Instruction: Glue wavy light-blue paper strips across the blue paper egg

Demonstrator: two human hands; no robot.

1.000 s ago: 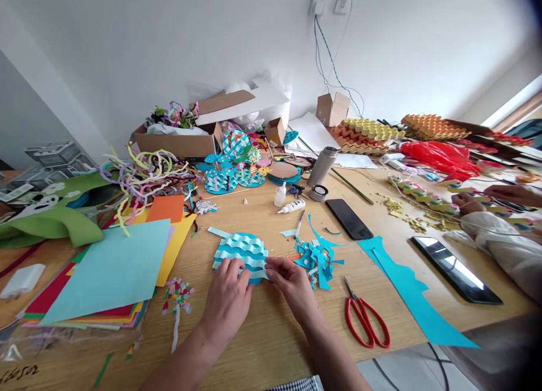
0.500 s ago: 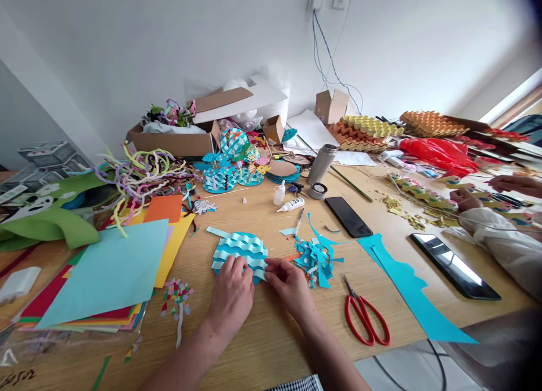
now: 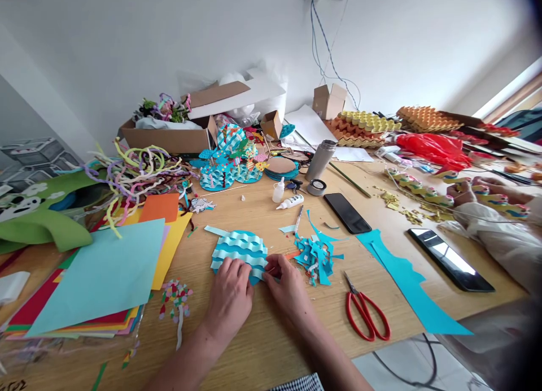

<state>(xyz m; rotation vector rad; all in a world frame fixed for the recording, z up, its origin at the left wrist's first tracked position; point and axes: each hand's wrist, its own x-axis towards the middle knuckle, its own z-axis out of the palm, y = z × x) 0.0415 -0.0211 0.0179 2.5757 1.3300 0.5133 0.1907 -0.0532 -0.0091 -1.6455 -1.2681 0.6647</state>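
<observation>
A round blue paper disc lies on the table in front of me, crossed by wavy pale-blue paper strips. My left hand rests on its lower part, fingers bent and close together, pressing a strip against the disc. At the disc's lower right edge, my right hand pinches the end of a paper strip between thumb and fingers. Both hands partly cover the lowest strip. Right of my hands sits a heap of blue paper scraps, and red-handled scissors lie nearer the table's front edge.
Coloured paper sheets are stacked at left, below a tangle of pipe cleaners. Glue bottles, a grey flask, a black phone and another phone stand or lie beyond. Another person's hand works at far right.
My view has shifted slightly. My right-hand fingers have shifted a little at the strip's end; my left hand keeps pressing. The other person's hands have moved closer to the row of painted pieces.
</observation>
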